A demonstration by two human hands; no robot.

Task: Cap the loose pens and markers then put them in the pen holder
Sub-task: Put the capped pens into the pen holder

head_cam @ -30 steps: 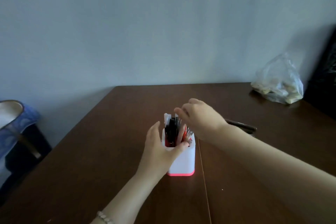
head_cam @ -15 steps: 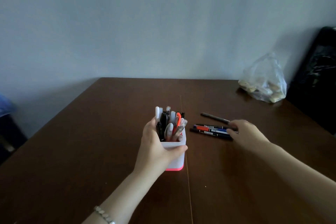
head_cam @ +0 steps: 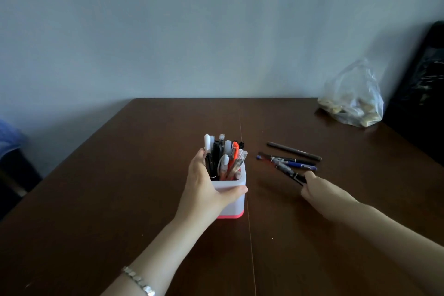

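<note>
Left hand [head_cam: 209, 190]: wrapped round the pen holder [head_cam: 231, 199], thumb across its near face and fingers up its left wall, steadying it; a bracelet [head_cam: 138, 280] shows on the wrist.
Right hand [head_cam: 319, 191]: curled, pinching the near end of a black pen [head_cam: 287, 172] between thumb and fingers; the pen slants away toward the other loose ones and is blurred.
Pen holder: white with a pink foot, upright around the middle of the table [head_cam: 144, 175], packed with stored pens [head_cam: 225, 156] standing on end.
Loose pens [head_cam: 298, 165]: a small cluster lying flat just right of the holder, toward the table's right edge, with a brown pen [head_cam: 294, 151] a little behind them, apart from the rest.
Far right corner: a plastic bag [head_cam: 353, 101], well apart from the work.
Step in hand: picking up one pen from the cluster, most of the job seemingly done given how full the holder is.
Cap: I cannot tell whether the held pen is capped; no separate cap shows on the table.
Next move, as I judge it: check the tip, cap it if bare, then thread it down into a gap on the holder's right side while the left hand keeps the holder from tipping.
</note>
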